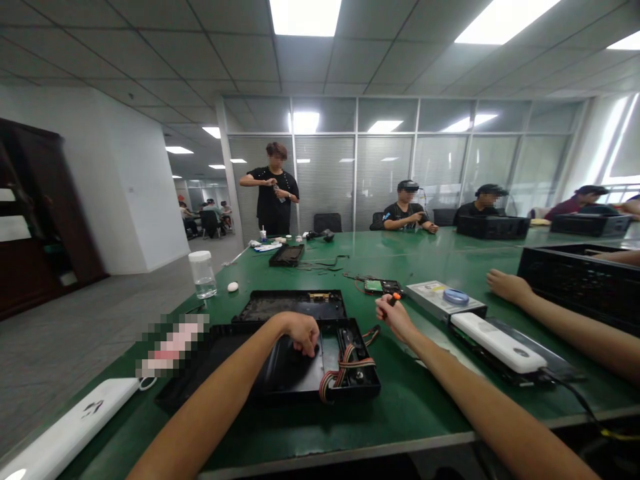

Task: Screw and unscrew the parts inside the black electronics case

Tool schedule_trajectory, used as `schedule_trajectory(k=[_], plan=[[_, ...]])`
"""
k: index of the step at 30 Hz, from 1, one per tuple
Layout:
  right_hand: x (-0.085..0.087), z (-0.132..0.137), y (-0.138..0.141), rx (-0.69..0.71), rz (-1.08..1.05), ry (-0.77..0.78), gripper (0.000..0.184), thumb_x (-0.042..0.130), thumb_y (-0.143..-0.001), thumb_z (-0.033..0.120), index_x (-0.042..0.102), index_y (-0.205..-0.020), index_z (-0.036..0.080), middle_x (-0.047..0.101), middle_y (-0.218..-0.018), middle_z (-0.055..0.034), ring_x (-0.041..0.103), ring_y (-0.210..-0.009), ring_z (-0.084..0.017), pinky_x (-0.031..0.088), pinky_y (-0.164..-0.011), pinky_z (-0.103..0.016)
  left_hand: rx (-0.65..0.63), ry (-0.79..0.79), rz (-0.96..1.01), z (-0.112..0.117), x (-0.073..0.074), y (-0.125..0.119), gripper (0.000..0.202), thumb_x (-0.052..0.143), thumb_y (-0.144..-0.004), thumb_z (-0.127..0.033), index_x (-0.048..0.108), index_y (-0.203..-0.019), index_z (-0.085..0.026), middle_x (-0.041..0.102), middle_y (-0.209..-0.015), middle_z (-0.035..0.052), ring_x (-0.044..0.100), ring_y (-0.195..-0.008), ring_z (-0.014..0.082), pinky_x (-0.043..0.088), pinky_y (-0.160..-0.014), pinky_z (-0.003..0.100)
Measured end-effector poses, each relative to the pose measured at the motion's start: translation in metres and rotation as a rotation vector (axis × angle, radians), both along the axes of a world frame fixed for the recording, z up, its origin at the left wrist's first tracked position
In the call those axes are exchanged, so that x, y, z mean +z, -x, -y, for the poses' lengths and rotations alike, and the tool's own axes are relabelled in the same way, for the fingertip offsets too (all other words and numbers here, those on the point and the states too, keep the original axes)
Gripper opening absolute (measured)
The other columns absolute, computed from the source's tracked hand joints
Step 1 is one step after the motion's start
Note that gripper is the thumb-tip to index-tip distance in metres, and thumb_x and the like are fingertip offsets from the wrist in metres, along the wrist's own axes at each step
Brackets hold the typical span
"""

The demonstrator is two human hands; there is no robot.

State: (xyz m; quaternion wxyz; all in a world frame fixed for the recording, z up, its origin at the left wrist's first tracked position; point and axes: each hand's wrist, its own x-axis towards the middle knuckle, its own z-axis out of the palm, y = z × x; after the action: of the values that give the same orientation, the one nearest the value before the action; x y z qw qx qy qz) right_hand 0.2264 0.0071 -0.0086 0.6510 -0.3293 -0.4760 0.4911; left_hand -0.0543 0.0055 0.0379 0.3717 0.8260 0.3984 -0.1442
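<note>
My left hand [301, 331] rests with curled fingers pressing down on a black part inside an opened black device case [273, 381] in front of me. A bundle of striped ribbon cables [345, 370] sits at the case's right side. My right hand [393, 313] is closed around a small screwdriver with an orange tip [395, 297], held just above the green table [410, 407], right of the case. The detached black cover [293, 305] lies just behind the case.
A silver drive [443, 300] with a blue ring on it and a white power bank [500, 341] lie to the right. Another person's arm [555, 320] reaches in from the right. A water bottle [203, 273] stands at left. Several people sit or stand across the table.
</note>
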Motion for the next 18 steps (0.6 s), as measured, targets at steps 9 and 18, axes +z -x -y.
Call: schedule_trajectory(k=[9, 18], plan=[[0.026, 0.122, 0.028, 0.149, 1.169, -0.367, 0.033, 0.044, -0.080, 0.045, 0.054, -0.064, 0.017, 0.055, -0.057, -0.0011, 0.048, -0.051, -0.012, 0.033, -0.051, -0.024, 0.064, -0.768, -0.129, -0.012, 0.043, 0.001, 0.040, 0.044, -0.079, -0.050, 0.061, -0.072, -0.013, 0.063, -0.072, 0.0076, 0.056, -0.063, 0.0152, 0.040, -0.055, 0.022], [0.002, 0.185, 0.021, -0.083, 1.685, -0.800, 0.006, 0.046, -0.084, 0.023, 0.051, -0.081, 0.022, 0.058, -0.079, -0.0014, 0.054, -0.063, -0.014, 0.029, -0.052, -0.026, 0.011, -0.479, -0.223, -0.040, 0.018, 0.011, 0.021, 0.058, -0.072, -0.034, 0.061, -0.085, -0.017, 0.060, -0.072, -0.0017, 0.054, -0.062, 0.0106, 0.040, -0.053, 0.017]])
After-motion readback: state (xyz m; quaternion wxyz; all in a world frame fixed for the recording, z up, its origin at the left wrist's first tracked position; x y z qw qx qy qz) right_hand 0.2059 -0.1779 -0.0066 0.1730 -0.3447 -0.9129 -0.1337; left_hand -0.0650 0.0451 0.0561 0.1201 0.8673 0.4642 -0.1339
